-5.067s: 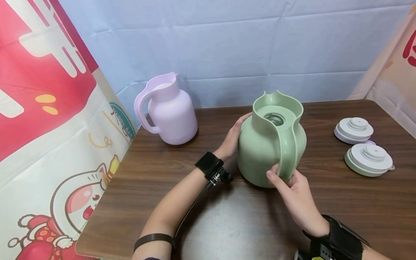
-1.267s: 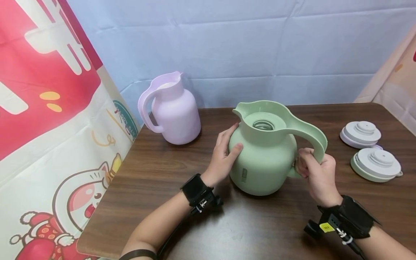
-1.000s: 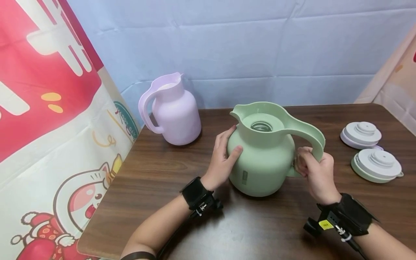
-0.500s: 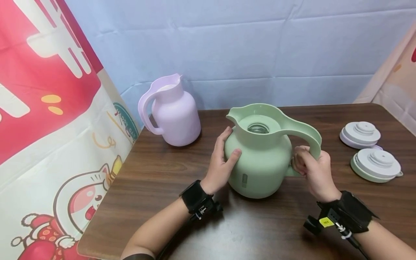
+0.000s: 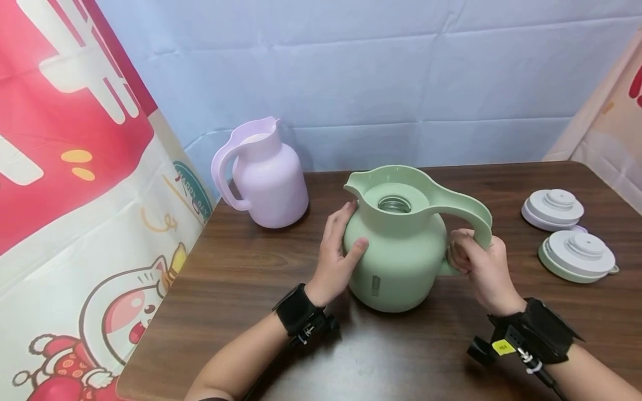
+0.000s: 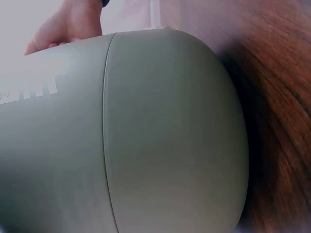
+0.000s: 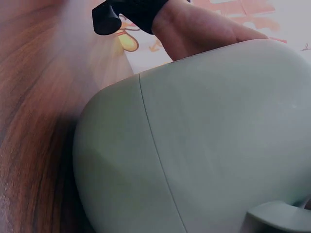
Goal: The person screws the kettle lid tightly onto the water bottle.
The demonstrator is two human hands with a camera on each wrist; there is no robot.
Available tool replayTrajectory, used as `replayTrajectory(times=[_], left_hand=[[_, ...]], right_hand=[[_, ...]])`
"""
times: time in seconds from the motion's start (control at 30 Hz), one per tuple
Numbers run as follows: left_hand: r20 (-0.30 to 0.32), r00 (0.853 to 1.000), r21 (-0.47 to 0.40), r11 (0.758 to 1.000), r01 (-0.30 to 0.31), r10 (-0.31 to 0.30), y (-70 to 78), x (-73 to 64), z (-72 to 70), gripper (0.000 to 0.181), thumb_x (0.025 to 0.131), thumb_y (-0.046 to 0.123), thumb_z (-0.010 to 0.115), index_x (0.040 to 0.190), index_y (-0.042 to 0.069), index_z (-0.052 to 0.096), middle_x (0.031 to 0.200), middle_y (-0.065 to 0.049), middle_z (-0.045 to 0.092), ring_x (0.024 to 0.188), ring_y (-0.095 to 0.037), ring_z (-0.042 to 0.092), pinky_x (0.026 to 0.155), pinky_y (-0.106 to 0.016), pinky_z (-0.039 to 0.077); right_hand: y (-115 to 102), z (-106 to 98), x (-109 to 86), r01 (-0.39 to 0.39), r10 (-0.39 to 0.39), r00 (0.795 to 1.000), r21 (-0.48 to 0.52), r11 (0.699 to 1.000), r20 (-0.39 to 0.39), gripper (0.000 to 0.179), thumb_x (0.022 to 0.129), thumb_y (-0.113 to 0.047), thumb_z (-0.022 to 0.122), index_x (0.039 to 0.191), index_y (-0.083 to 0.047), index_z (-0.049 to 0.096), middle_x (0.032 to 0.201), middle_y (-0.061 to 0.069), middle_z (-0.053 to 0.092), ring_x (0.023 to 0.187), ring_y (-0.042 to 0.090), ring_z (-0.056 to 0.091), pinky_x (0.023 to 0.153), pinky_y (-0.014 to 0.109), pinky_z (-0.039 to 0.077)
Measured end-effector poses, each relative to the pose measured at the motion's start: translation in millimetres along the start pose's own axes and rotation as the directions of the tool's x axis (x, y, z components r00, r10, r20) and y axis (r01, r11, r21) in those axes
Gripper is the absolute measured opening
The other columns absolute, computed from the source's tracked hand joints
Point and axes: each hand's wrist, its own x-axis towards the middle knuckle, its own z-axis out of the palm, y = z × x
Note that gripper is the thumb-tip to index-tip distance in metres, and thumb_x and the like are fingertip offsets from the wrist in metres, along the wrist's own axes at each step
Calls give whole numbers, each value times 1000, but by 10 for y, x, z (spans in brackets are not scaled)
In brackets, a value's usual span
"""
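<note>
A pale green thermos jug [image 5: 396, 262] stands on the wooden table with its spout to the left and its handle [image 5: 463, 203] to the right. Its neck is uncovered, showing the shiny round mouth. My left hand [image 5: 331, 262] holds the jug's left side, thumb on the front, other fingers partly hidden around the back. Curled fingers of my right hand [image 5: 481, 267] grip the handle low down. The jug's seamed body [image 6: 170, 126] fills most of the left wrist view. In the right wrist view, the left hand [image 7: 204, 29] lies against the far side.
A lilac thermos jug [image 5: 271, 178] without a lid stands at the back left, handle to the left. Two lids lie upside down at the right: a lilac-edged lid [image 5: 553, 207] behind a green-edged lid [image 5: 579, 253]. Blue cloth [image 5: 351, 83] hangs behind the table [image 5: 241, 278].
Since the earliest frame, the green jug has turned so its handle points right, and the right hand has closed round that handle. Over the last second, it shifts slightly left and nearer.
</note>
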Motion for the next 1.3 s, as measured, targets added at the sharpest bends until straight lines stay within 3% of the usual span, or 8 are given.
replayTrajectory(times=[0.1, 0.43, 0.8, 0.97, 1.3], left_hand=[[-19, 1000, -2, 1000, -8, 8, -5, -25, 1, 70, 92, 63, 43, 148, 21, 34, 146, -6, 31, 135, -19, 28, 101, -45, 34], [-86, 992, 38, 996, -84, 87, -28, -78, 21, 71, 92, 63, 42, 143, 15, 40, 144, -9, 34, 132, -23, 30, 100, -47, 32], [-101, 980, 60, 984, -168, 174, -17, -111, 43, 69, 95, 58, 40, 141, 7, 37, 152, -8, 28, 138, -27, 28, 107, -44, 28], [-109, 976, 68, 981, -184, 191, -26, -122, 61, 70, 95, 59, 38, 140, 5, 36, 149, -9, 33, 134, -27, 33, 105, -43, 30], [-123, 969, 100, 974, -205, 216, -12, -105, 63, 71, 94, 60, 38, 139, 4, 37, 146, -10, 36, 130, -27, 36, 103, -43, 31]], right_hand=[[-2, 5, 0, -3, 3, 1000, 7, 1000, 11, 43, 99, 1, 42, 59, -5, 29, 51, 5, 23, 43, 19, 24, 46, 33, 19], [6, 23, -12, 2, -3, 1000, 47, 999, 25, 42, 98, 4, 41, 58, -5, 29, 51, 5, 21, 43, 18, 23, 45, 32, 18], [13, 7, -52, -25, 24, 999, 25, 999, 38, 42, 99, 2, 41, 59, -5, 30, 52, 5, 22, 44, 19, 24, 46, 33, 19], [40, 0, -60, -4, 1, 998, 59, 998, 55, 42, 99, 4, 39, 59, -6, 28, 52, 4, 20, 44, 17, 22, 45, 33, 19], [41, 20, -69, 49, -51, 997, 36, 998, 62, 41, 100, 4, 35, 61, -8, 28, 53, 1, 22, 44, 15, 23, 47, 31, 20]])
